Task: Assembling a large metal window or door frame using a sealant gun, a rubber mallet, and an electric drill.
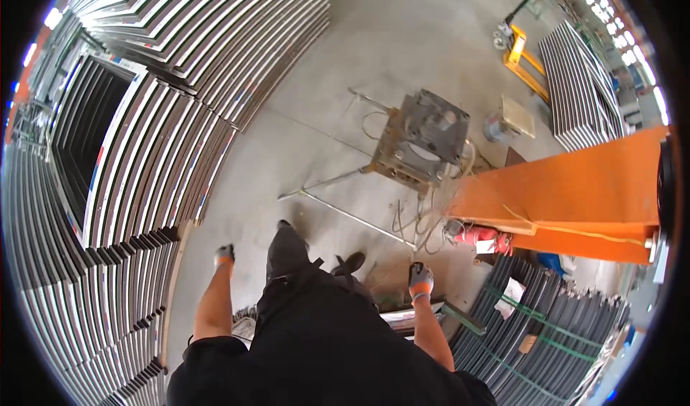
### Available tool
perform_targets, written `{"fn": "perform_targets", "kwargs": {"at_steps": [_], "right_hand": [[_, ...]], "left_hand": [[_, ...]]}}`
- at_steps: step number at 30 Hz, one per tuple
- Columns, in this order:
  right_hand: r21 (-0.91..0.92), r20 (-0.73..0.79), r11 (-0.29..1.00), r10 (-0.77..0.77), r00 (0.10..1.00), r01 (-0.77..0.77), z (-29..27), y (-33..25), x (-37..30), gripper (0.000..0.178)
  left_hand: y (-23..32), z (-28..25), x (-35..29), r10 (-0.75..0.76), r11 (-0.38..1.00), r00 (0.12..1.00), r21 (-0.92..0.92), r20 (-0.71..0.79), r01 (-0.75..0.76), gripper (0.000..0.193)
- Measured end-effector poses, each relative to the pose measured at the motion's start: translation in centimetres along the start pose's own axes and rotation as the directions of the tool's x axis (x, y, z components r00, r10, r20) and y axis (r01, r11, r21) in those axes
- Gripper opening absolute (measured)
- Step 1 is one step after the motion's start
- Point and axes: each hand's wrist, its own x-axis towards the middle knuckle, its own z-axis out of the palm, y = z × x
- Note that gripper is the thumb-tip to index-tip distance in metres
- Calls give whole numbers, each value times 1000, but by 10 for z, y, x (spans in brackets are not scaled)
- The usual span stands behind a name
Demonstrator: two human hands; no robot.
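My left hand (225, 253), in a grey work glove with an orange cuff, hangs beside my left leg above the concrete floor. Its fingers look loosely curled, and I see nothing in them. On the other side my right hand (421, 280), gloved the same way with dark fingertips, hangs a little out from my body, its fingers also curled in with nothing visible held. Neither hand touches anything. Nearest to the left is the stack of long metal frames (144, 190); nearest to the right is a bundle of dark profiles (496, 312) bound with green straps.
Ahead stands a metal machine (424, 143) on thin rod legs (359, 222) that spread over the floor. An orange beam (568, 197) juts in from the right, with a red fire extinguisher (481, 239) beneath. Farther off are a stool (516, 116) and a yellow pallet jack (519, 53).
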Motion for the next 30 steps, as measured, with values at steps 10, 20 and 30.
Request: {"fn": "perform_targets", "kwargs": {"at_steps": [10,20,30], "right_hand": [[112,153,971,192,969,-210,177,-157,43,31],[-96,348,988,144,926,-118,251,-288,67,20],[-174,234,981,-44,971,86,215,-401,282,24]], "left_hand": [[-98,-112,131,-303,917,947,-241,105,319,25],[234,-134,340,322,936,877,22,357,-352,34],[442,-113,511,397,873,830,117,391,-473,42]]}}
